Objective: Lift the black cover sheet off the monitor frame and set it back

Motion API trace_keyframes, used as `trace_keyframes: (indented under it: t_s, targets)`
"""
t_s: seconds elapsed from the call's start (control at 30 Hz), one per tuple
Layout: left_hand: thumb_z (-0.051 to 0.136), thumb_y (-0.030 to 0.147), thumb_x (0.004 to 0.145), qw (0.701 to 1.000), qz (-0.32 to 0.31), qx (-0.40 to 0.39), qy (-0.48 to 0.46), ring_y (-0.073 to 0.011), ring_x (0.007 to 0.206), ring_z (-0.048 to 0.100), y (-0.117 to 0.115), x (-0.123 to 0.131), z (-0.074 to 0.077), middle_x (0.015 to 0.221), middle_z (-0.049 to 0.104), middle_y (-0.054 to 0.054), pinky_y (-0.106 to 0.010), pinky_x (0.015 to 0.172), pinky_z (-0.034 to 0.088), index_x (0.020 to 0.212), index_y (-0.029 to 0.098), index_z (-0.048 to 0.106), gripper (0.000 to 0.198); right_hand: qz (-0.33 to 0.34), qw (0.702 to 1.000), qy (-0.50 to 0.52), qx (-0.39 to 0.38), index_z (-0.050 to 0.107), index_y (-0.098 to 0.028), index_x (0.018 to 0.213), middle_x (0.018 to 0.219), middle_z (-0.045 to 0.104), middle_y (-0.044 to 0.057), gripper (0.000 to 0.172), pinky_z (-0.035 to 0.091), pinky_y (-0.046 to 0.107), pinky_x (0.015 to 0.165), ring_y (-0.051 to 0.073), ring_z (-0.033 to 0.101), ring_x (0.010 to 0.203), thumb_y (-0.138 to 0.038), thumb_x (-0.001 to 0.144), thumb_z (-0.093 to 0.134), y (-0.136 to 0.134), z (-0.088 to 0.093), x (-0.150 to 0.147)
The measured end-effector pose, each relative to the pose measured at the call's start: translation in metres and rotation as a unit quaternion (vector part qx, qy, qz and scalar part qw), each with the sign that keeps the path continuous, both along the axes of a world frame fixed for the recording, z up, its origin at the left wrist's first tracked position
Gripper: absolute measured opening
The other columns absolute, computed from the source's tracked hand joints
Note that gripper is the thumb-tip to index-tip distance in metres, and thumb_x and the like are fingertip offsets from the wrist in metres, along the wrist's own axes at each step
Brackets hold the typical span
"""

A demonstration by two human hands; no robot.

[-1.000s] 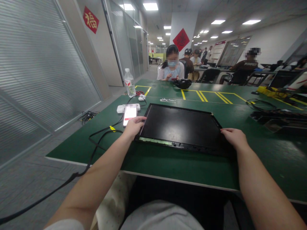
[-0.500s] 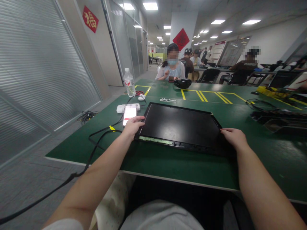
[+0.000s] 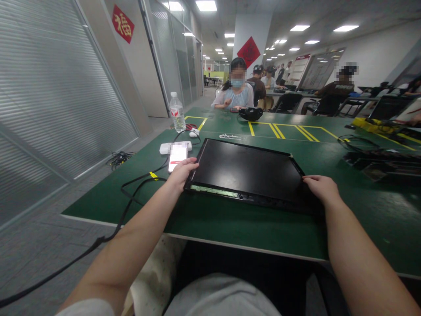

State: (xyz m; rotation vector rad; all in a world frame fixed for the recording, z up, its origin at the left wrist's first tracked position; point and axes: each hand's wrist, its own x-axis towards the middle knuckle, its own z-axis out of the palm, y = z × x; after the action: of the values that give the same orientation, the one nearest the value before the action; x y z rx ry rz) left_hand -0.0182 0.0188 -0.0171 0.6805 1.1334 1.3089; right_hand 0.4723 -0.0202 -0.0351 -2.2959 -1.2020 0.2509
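Note:
A black flat display panel (image 3: 246, 169) is in front of me above the green table, with a green circuit strip (image 3: 215, 192) along its near edge. My left hand (image 3: 184, 171) grips the panel's left edge, thumb on top. On the opposite side, my right hand (image 3: 321, 188) is closed around the right edge, its lower fingers hidden. Just beyond my left hand lies a phone (image 3: 178, 157) with a lit screen, against a white oblong object (image 3: 164, 148).
A water bottle (image 3: 177, 113) stands at the back left near a white mouse-like object (image 3: 194, 132). A black cable (image 3: 126, 210) hangs over the table's left edge. Dark panels (image 3: 378, 164) lie at right. Across the table (image 3: 108, 206) sits a person (image 3: 235, 94).
The panel's far edge sits slightly higher in view, while both hands keep their hold. Across the table, the person's hands and small dark object have lowered a little.

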Motion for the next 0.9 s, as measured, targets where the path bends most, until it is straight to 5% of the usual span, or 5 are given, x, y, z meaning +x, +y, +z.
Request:
trace_keyframes:
  t_s: [0.4, 0.9]
  targets:
    - [0.076, 0.0, 0.083, 0.999, -0.004, -0.015, -0.039, -0.0159, 0.058, 0.073, 0.0, 0.004, 0.004, 0.074, 0.073, 0.0, -0.024, 0.056, 0.063, 0.106, 0.017, 0.065, 0.031, 0.0, 1.0, -0.001, 0.014, 0.084, -0.023, 0.085, 0.095, 0.079, 0.014, 0.02, 0.057, 0.045, 0.085, 0.036, 0.074, 0.095, -0.032, 0.076, 0.069, 0.003, -0.005, 0.005]
    - [0.081, -0.005, 0.075, 0.999, -0.01, -0.041, -0.006, -0.0159, 0.05, 0.07, -0.013, 0.013, 0.017, 0.08, 0.075, 0.0, -0.027, 0.054, 0.061, 0.126, 0.019, 0.065, 0.059, 0.003, 1.0, -0.003, -0.004, 0.087, -0.021, 0.093, 0.108, 0.081, 0.015, 0.025, 0.053, 0.038, 0.084, 0.033, 0.072, 0.103, -0.032, 0.081, 0.068, -0.002, 0.001, -0.002]
